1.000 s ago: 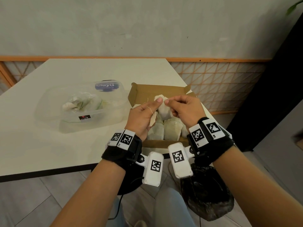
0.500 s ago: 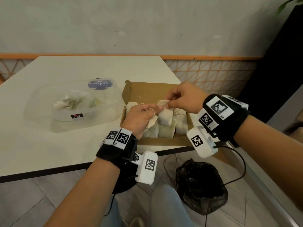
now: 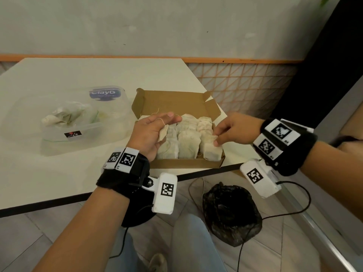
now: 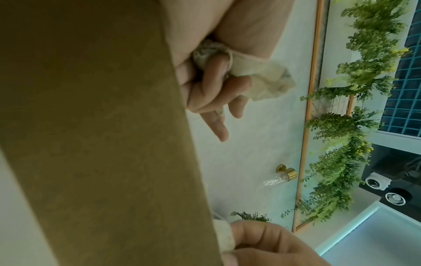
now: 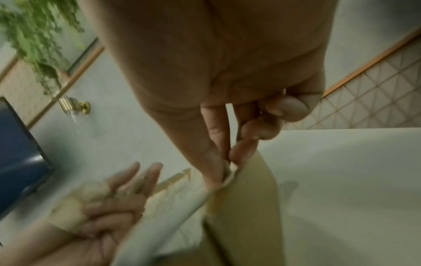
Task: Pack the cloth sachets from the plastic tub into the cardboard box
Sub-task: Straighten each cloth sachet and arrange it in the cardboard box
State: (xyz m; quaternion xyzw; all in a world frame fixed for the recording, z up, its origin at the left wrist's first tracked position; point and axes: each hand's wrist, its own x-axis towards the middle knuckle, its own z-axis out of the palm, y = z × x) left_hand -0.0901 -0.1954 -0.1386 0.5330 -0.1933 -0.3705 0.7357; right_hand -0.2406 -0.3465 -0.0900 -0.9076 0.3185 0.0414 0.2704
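Note:
The open cardboard box [image 3: 209, 164] sits at the table's near edge with several cloth sachets [image 3: 188, 146] packed in rows. My left hand [image 3: 157, 130] hovers over the box's left side and grips a sachet [image 4: 262, 81] in its curled fingers, with a thread across them. My right hand [image 3: 217, 139] pinches the top of another sachet [image 3: 211, 150] that stands in the box's near right corner; the pinch [image 5: 227, 171] shows against the box wall [image 5: 250, 207]. The clear plastic tub [image 3: 110, 114] to the left still holds a few sachets [image 3: 64, 118].
The white table [image 3: 59, 173] ends just in front of the box. Below the edge are a black plastic bag [image 3: 231, 214], cables and my legs. A wall with an orange rail runs behind the table.
My right hand has carried a sachet away from the left hand, down to the box's near right corner. The left hand has stayed over the box's left side, still holding its sachet.

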